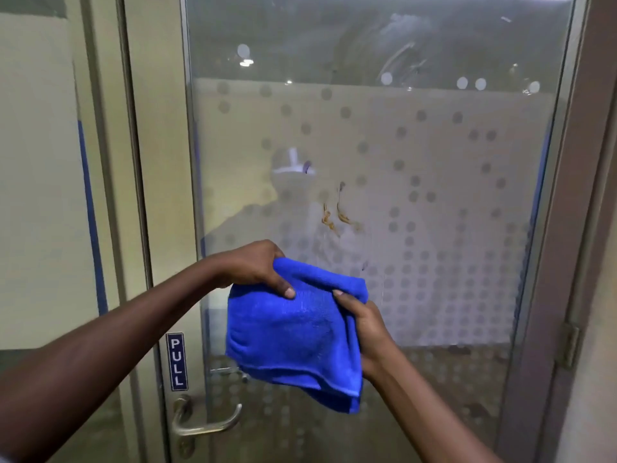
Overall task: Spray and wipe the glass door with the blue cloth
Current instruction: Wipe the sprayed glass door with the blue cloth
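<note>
A glass door with a frosted, dotted band fills the view ahead. Brownish smears mark the glass near its middle, and faint streaks show near the top. Both hands hold a folded blue cloth in front of the lower glass, apart from the pane. My left hand pinches the cloth's upper left corner from above. My right hand grips its right edge. No spray bottle is in view.
A metal lever handle sits at the door's lower left, below a blue PULL sign. The door frame stands left of the glass, and a hinge is on the right jamb. A wall panel lies further left.
</note>
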Motion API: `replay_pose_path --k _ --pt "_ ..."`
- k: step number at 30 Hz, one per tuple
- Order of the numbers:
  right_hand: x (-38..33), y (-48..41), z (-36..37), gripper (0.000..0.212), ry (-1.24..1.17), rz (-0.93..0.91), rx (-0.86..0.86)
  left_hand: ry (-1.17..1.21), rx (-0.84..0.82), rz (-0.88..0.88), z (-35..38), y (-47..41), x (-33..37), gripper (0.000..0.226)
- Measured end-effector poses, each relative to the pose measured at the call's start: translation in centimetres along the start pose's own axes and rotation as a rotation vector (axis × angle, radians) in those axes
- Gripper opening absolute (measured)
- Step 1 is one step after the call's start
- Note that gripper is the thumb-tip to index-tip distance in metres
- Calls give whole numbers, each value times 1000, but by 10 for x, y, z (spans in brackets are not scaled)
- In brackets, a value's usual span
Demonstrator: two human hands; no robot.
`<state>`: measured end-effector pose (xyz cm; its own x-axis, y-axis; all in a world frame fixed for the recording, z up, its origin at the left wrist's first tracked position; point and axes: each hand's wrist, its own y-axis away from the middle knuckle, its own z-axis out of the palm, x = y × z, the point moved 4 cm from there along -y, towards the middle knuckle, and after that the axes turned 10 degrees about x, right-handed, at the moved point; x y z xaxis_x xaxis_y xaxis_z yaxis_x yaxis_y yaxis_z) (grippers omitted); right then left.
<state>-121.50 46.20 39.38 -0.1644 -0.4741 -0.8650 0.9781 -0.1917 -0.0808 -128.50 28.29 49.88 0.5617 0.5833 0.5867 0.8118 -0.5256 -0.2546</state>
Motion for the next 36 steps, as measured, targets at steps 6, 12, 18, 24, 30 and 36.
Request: replay_pose_path --k 6,12,18,24,30,36 --pt "-26 2 -12 25 106 -34 216 -410 175 159 1 -21 11 45" --pt "-72 19 -23 9 -148 -271 433 -871 699 439 -18 -24 24 56" --pt "-125 19 -6 15 -109 -744 671 -1054 916 485 -48 -32 29 64" --pt "-141 -32 40 63 451 -950 652 -1048 920 503 -70 -55 19 83" --pt "-161 -81 81 53 938 -1015 629 -1065 952 556 -85 -75 0 82" --pt "-166 -99 95 64 1247 -1213 594 -1083 1025 623 -90 -88 -14 82"
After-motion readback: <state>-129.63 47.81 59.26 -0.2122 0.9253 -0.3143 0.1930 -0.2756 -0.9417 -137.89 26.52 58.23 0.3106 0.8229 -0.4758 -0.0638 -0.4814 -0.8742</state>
